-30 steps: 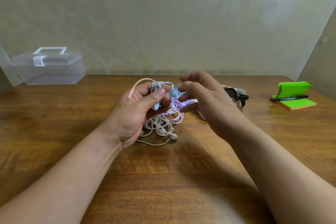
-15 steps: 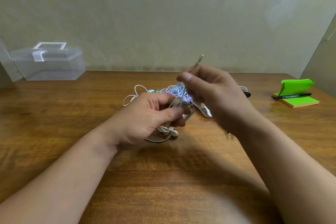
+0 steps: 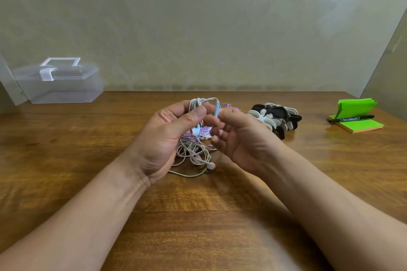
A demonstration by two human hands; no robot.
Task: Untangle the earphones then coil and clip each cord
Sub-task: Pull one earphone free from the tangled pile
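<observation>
Earphones [image 3: 193, 152] | tangled, light, limp, snag-prone; we'd hold a free end | left hand [image 3: 167, 138] grips white loops [image 3: 195, 103], right hand [image 3: 242, 138] pinches blue inline remote [image 3: 217, 109] | clips [image 3: 275, 116] at 2 o'clock

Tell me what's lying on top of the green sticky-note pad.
A black marker lies across the sticky-note pad, in front of its folded-up green sheets. What the marker and those sheets cover cannot be seen.

Clear box [image 3: 59, 86] at left; marker [image 3: 350, 119] lies on green notepad [image 3: 363, 126].
</observation>
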